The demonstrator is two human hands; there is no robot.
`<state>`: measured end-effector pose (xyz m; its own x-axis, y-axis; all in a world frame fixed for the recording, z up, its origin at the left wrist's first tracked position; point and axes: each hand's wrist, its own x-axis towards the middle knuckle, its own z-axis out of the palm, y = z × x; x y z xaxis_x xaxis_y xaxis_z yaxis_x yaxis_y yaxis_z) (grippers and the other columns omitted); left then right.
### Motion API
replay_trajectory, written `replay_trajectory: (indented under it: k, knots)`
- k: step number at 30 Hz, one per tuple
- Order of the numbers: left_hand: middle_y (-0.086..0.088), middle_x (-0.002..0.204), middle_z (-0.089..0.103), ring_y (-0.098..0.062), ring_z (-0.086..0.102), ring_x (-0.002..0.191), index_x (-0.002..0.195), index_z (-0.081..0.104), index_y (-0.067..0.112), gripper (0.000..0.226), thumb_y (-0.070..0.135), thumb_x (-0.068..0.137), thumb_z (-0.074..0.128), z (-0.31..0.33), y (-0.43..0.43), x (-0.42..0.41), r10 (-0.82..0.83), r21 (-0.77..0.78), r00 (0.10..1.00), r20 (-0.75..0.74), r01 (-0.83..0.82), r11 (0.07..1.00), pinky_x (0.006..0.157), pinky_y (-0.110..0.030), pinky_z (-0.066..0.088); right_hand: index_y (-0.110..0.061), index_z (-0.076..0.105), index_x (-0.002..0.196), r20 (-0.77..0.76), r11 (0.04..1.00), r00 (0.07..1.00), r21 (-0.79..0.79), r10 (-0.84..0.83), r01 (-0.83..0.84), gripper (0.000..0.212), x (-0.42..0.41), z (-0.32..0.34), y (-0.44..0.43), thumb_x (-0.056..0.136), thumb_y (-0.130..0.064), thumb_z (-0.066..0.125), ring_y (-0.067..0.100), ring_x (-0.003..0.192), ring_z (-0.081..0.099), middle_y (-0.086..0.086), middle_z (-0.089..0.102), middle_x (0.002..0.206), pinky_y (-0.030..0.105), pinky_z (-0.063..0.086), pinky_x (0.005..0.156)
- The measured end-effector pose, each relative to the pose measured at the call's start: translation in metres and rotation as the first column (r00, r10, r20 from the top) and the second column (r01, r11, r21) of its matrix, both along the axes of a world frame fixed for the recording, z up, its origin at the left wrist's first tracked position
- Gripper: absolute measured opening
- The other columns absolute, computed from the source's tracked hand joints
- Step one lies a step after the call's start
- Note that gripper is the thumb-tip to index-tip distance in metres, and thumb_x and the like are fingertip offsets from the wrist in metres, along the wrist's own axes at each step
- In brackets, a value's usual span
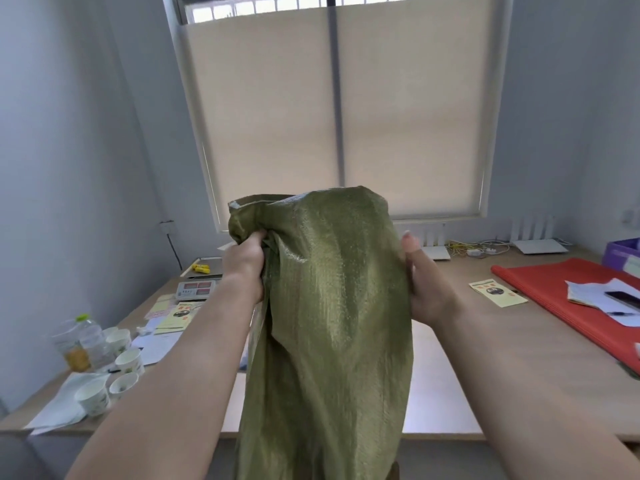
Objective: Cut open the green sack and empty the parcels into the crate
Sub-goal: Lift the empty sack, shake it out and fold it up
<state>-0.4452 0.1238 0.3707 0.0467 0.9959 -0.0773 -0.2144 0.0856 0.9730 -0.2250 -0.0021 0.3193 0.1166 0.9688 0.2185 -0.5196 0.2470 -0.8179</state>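
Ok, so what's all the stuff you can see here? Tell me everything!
green sack: one, olive green, held up in the middle
table: one, light wood, behind the sack
paper cups: at least four, white, table's left end
bottles: two, clear, beside the cups
scale: one, grey, left, further back
leaflets: at least two, yellow, either side of the sack
red sheet: one, red, right
phone: one, dark, on white papers on the red sheet
purple box: one, purple, far right
routers: two, white, under the window
blinds: two, cream, over the window
left hand: one, grips the sack's top left corner
right hand: one, holds the sack's right edge
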Motion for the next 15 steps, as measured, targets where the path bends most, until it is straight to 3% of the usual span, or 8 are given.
replay_trajectory:
  k: [2,5,8,10,13,15]
  knots:
    - [-0.016,0.101,0.07,-0.032,0.068,0.09,0.091,0.065,0.006,0.03,0.031,0.076,0.068,0.0,0.001,0.0,0.083,0.016,0.996,-0.041,-0.082,0.996,0.085,-0.049,0.056,-0.02,0.054,0.131,0.056,0.998,0.997,0.023,-0.061,0.059,0.076,-0.005,0.002,0.002,0.065,-0.04,0.086,0.023,0.089,0.073,0.013,0.069,0.113,0.037,0.06,0.071]
    - [-0.016,0.098,0.071,-0.031,0.068,0.091,0.071,0.06,0.009,0.024,0.032,0.069,0.066,0.001,0.006,0.001,0.143,0.035,0.979,-0.146,-0.139,0.99,0.088,-0.047,0.056,-0.036,0.044,0.127,0.178,0.973,0.959,0.105,-0.221,0.205,0.064,-0.015,0.004,0.0,0.073,-0.017,0.073,0.02,0.087,0.074,0.009,0.062,0.118,0.036,0.059,0.069]
    - [-0.016,0.094,0.07,-0.03,0.068,0.085,0.076,0.059,0.006,0.015,0.019,0.075,0.068,0.001,0.008,0.004,0.113,0.023,0.987,-0.116,-0.111,0.994,0.083,-0.048,0.057,-0.048,0.023,0.147,0.283,0.947,0.906,0.163,-0.315,0.278,0.104,-0.015,0.001,0.003,0.073,-0.004,0.081,0.01,0.1,0.071,-0.002,0.055,0.13,0.03,0.058,0.076]
    - [-0.016,0.093,0.067,-0.03,0.068,0.086,0.09,0.058,0.009,0.019,0.013,0.076,0.068,0.0,0.011,0.004,0.109,0.042,0.989,-0.101,-0.105,0.994,0.081,-0.048,0.057,-0.059,0.007,0.148,0.355,0.941,0.874,0.191,-0.332,0.28,0.115,-0.01,0.0,0.001,0.079,0.0,0.078,0.004,0.107,0.067,-0.015,0.051,0.132,0.028,0.057,0.081]
    - [-0.014,0.091,0.066,-0.029,0.066,0.083,0.104,0.056,0.012,0.031,0.01,0.075,0.067,-0.004,0.018,-0.002,0.09,0.082,0.984,-0.151,-0.078,0.994,0.08,-0.047,0.058,-0.07,0.015,0.138,0.635,0.941,0.695,0.213,-0.338,0.263,0.105,-0.006,0.009,0.0,0.084,-0.002,0.075,-0.012,0.106,0.06,-0.036,0.045,0.126,0.017,0.051,0.086]
    - [-0.017,0.083,0.066,-0.028,0.065,0.068,0.108,0.062,0.002,0.03,0.002,0.078,0.064,-0.005,0.019,-0.004,-0.024,0.073,0.986,-0.164,0.037,0.997,0.065,-0.043,0.058,-0.064,0.026,0.139,0.775,0.927,0.522,0.222,-0.357,0.303,0.093,-0.007,0.016,0.0,0.085,-0.005,0.073,-0.007,0.108,0.059,-0.031,0.052,0.125,0.013,0.045,0.088]
